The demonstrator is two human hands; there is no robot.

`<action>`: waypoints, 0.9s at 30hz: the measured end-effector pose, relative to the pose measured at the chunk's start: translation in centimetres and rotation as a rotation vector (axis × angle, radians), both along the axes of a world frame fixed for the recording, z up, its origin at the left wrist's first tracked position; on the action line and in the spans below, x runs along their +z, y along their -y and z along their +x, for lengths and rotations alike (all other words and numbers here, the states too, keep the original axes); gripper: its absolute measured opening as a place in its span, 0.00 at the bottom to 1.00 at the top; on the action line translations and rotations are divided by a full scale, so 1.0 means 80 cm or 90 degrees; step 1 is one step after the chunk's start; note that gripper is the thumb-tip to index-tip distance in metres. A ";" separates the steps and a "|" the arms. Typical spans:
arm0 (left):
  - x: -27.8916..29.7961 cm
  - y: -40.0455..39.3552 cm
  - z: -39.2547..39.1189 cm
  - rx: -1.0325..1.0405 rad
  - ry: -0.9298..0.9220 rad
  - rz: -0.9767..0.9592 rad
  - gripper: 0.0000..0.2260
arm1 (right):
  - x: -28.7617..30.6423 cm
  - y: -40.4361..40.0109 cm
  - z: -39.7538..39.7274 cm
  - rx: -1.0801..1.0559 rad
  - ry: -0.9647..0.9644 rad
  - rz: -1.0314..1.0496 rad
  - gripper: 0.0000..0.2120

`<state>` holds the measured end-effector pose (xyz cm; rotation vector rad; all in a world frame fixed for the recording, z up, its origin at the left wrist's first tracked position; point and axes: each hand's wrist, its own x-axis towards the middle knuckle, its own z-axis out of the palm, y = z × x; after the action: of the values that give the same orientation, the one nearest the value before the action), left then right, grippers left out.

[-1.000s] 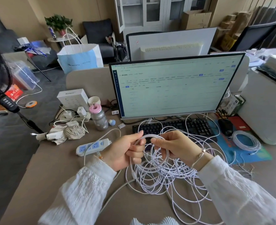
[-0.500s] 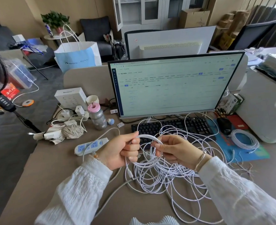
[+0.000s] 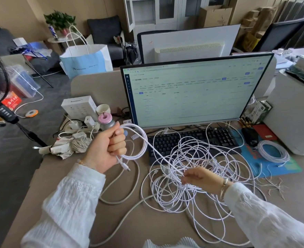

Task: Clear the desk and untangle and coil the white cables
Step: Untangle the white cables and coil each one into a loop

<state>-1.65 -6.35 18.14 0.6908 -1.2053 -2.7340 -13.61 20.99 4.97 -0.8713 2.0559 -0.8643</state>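
Our hands are now apart: left hand point(image 3: 105, 147) is raised, fist gripping the round coil point(image 3: 138, 140); right hand point(image 3: 199, 178) is pinching one thin strand low over the tangle point(image 3: 197, 169) sprawling across the desk point(image 3: 40, 185).

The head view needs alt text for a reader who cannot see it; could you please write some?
A person's left hand grips a small coil of white cable above a desk, while the right hand pinches a strand in the tangled cable pile before a keyboard.

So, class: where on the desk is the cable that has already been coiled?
The coiled white cable lies at the right of the head view on the blue mat, beside the black mouse, near the white box.
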 end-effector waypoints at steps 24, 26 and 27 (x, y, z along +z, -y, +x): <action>-0.041 -0.024 -0.015 0.012 0.037 -0.010 0.18 | 0.227 0.012 0.045 -0.117 -0.318 -0.282 0.04; -0.040 -0.027 -0.014 -0.016 0.026 0.002 0.18 | 0.216 0.014 0.048 -0.034 -0.312 -0.231 0.05; -0.038 -0.030 -0.014 -0.035 0.020 0.003 0.19 | 0.212 0.016 0.050 -0.008 -0.304 -0.223 0.04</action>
<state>-2.79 -3.98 15.06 0.7136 -1.2436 -2.7816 -9.60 19.73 21.90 -1.3634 2.3473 -1.1291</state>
